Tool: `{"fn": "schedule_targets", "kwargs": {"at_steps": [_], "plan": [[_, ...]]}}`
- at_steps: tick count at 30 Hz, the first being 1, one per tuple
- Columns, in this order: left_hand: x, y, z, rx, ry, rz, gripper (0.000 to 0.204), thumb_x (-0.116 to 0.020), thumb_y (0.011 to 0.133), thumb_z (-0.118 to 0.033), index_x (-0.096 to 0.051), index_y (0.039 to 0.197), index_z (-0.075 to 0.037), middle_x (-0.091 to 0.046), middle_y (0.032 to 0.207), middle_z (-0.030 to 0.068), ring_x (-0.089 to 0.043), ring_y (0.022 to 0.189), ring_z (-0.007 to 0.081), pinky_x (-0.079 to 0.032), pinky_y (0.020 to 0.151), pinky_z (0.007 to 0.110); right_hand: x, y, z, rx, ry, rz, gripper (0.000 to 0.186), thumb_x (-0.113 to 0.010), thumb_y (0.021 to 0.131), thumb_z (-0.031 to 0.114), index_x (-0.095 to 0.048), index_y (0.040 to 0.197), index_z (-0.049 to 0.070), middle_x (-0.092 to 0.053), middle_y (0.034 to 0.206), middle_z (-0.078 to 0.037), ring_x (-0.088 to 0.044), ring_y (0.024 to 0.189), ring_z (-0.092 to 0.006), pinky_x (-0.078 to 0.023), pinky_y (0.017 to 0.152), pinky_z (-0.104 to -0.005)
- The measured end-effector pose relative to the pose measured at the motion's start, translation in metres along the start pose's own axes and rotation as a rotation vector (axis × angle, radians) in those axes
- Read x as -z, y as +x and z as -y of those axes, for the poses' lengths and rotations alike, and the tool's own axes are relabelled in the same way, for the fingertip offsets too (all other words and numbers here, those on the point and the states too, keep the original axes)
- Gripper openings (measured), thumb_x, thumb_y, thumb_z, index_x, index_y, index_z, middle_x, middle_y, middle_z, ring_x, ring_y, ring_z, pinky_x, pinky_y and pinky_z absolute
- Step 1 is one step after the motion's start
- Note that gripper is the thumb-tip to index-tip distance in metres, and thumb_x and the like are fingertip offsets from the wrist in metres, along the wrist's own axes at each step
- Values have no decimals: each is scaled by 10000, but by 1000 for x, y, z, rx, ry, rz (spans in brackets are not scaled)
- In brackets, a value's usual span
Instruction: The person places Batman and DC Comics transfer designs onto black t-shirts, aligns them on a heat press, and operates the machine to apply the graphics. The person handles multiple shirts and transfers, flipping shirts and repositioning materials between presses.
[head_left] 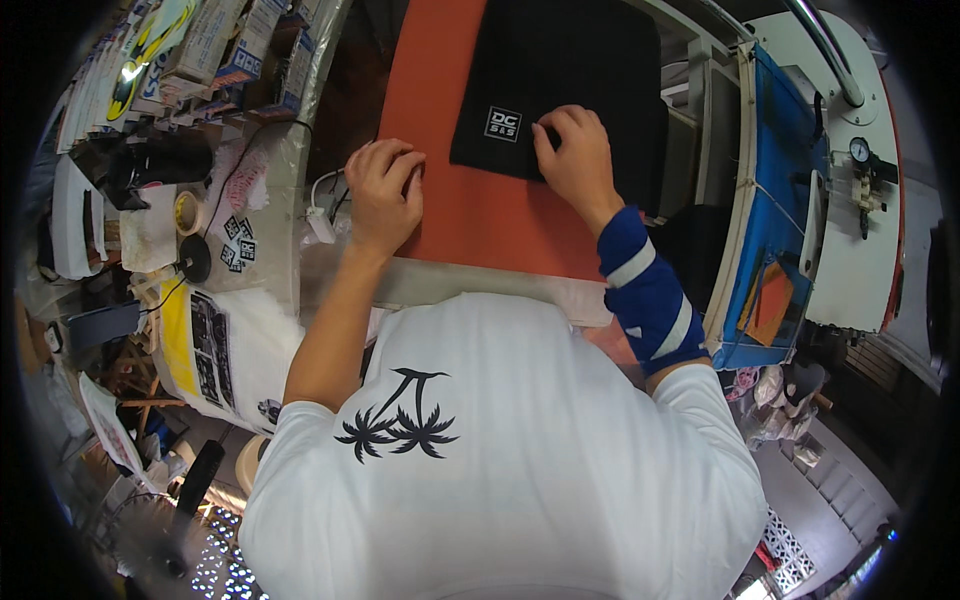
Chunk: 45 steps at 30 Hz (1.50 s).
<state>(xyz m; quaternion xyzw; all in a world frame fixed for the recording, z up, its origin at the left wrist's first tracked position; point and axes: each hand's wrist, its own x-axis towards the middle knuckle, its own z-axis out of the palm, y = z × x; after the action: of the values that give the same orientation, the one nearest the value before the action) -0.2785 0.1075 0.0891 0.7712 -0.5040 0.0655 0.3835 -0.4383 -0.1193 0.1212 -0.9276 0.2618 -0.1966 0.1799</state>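
I see black cloth well right of left hand, near edge under right hand | left: loosely curled, apart | right: bent, pinching I cannot tell

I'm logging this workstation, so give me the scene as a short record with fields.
Left hand: fingers curled, at the left edge of the orange pad
Right hand: over the black cloth, just right of its square emblem; contact unclear
Cloth position: on the pad
Far left: small black-and-white labels
Far right: round gauge
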Motion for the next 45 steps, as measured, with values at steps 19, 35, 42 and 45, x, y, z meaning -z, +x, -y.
{"fn": "schedule_targets", "kwargs": {"at_steps": [19,35,42,45], "plan": [[-15,17,-7,-145,-18,224,369,-687,788,3,-732,1135,-115,-659,1236,69,-567,1270,284,-362,1134,506,7,-88,56,-222,-234,140,768,-572,953,594,-450,1554,134,-339,1590,-293,-251,1487,-522,-84,1178,-729],[-11,15,-8,-173,-9,220,340,-688,781,-7,-740,1103,-104,-684,1255,24,-563,1267,268,-337,1144,519,6,-59,33,-93,-39,24,262,-699,904,241,-733,1116,90,-679,1151,-98,-585,1151,-312,-331,1109,-562],[-11,12,-4,-127,-59,190,332,-677,748,12,-742,1054,-97,-684,1208,42,-568,1251,283,-359,1125,517,-31,-3,5,239,8,-89,120,-766,851,171,-774,956,114,-713,1053,-12,-619,1077,-260,-441,1029,-499],[-6,12,3,-56,-78,145,332,-668,748,18,-739,1050,-100,-679,1199,53,-568,1250,292,-361,1125,519,-36,-2,3,235,-10,-91,123,-775,848,186,-781,952,121,-718,1063,-11,-619,1086,-259,-444,1036,-505]]}}
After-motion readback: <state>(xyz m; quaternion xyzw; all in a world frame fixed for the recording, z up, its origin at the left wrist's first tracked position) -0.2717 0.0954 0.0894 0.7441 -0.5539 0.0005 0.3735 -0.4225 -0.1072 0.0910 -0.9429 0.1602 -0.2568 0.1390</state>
